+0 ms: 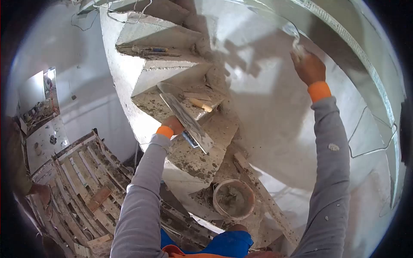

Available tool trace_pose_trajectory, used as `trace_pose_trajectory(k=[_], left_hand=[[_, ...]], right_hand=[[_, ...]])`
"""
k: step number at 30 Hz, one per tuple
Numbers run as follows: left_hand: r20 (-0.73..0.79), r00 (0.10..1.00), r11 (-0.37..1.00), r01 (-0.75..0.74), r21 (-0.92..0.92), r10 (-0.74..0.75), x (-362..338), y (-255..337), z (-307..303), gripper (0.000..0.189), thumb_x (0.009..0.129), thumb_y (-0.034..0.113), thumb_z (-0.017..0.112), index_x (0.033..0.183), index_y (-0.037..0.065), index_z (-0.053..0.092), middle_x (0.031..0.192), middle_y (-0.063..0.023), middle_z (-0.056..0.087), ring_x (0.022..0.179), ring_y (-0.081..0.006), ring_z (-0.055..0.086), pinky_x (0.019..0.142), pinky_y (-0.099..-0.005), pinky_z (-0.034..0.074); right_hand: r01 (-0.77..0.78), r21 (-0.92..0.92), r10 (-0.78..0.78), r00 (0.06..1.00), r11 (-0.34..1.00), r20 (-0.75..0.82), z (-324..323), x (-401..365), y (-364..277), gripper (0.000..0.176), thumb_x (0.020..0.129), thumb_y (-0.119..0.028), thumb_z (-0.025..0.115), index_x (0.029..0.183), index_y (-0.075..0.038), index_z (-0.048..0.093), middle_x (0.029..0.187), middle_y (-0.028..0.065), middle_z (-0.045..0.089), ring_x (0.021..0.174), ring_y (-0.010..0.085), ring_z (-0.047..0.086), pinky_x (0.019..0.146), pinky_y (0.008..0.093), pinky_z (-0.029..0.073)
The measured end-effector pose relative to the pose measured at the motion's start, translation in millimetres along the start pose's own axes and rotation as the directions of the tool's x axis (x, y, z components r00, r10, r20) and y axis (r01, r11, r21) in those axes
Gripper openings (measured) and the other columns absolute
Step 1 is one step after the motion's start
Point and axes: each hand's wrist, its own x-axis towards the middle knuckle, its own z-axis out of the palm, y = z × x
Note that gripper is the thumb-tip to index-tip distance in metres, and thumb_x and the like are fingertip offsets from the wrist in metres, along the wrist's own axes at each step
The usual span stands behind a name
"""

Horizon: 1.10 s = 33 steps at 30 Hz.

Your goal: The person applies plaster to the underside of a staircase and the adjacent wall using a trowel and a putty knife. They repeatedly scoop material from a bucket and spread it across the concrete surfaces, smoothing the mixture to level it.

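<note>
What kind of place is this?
Likely an indoor building site: raw concrete stairs, a crusted bucket, the left hand holding a smeared trowel, the right hand pressing a tool to the wall.

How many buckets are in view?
1: the bucket stands on the stair below the left hand and its trowel; more may hide behind the arms.

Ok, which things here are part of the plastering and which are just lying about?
In use: plastering trowel in the left hand; small tool in the right hand, against the curved wall; bucket below.
Lying about: wooden-handled trowel on a step; hand tools on the upper step; wooden pallet.
</note>
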Motion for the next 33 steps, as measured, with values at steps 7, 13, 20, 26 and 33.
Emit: trace_pose_trajectory(k=[7,13,20,26,33], left_hand=[[-0.117,0.993,0.998,-0.038,-0.058,0.031,3,-5,11,0.039,0.086,0.036,0.048,0.115,0.014,0.061,0.12,-0.014,0.058,0.105,-0.0347,0.056,0.09,-0.0408,0.046],[-0.126,0.99,0.997,-0.07,-0.04,0.064,1,-1,2,0.04,0.087,0.036,0.045,0.116,0.012,0.06,0.122,-0.0141,0.056,0.108,-0.0343,0.055,0.091,-0.0406,0.046],[-0.09,0.995,0.999,-0.043,-0.024,0.041,6,-8,9,0.041,0.087,0.036,0.045,0.116,0.01,0.059,0.122,-0.0147,0.057,0.109,-0.034,0.055,0.091,-0.0407,0.045],[-0.084,0.996,0.997,-0.018,-0.074,0.012,-10,10,-9,0.043,0.088,0.037,0.043,0.119,0.011,0.058,0.124,-0.0146,0.055,0.11,-0.0338,0.054,0.093,-0.0401,0.044],[-0.075,0.996,0.999,-0.047,0.01,0.048,10,-11,14,0.045,0.088,0.038,0.043,0.122,0.011,0.056,0.127,-0.0153,0.053,0.115,-0.0332,0.051,0.095,-0.0386,0.043]], right_hand=[[-0.014,-0.14,-0.003,0.992,0.99,-0.126,6,-5,-9,0.038,0.09,-0.042,0.046,0.108,-0.012,0.06,0.097,0.0141,0.065,0.088,0.0352,0.062,0.075,0.0465,0.049],[0.096,0.07,-0.066,0.935,0.993,-0.349,-45,-18,-20,0.034,0.087,-0.04,0.055,0.106,-0.013,0.063,0.1,0.0117,0.065,0.086,0.0315,0.063,0.073,0.04,0.051],[0.164,0.203,-0.054,0.885,0.965,-0.462,-65,-60,26,0.032,0.086,-0.031,0.061,0.109,-0.009,0.062,0.097,0.0121,0.066,0.083,0.0303,0.064,0.069,0.0363,0.051],[0.175,0.164,-0.113,0.936,0.971,-0.333,-58,-61,24,0.032,0.087,-0.036,0.058,0.102,-0.009,0.062,0.091,0.0148,0.065,0.08,0.0339,0.063,0.067,0.0392,0.051],[-0.017,-0.086,0.019,0.999,0.996,0.031,-38,-49,54,0.036,0.09,-0.041,0.05,0.107,-0.012,0.061,0.093,0.0158,0.064,0.082,0.0341,0.062,0.067,0.0422,0.05]])
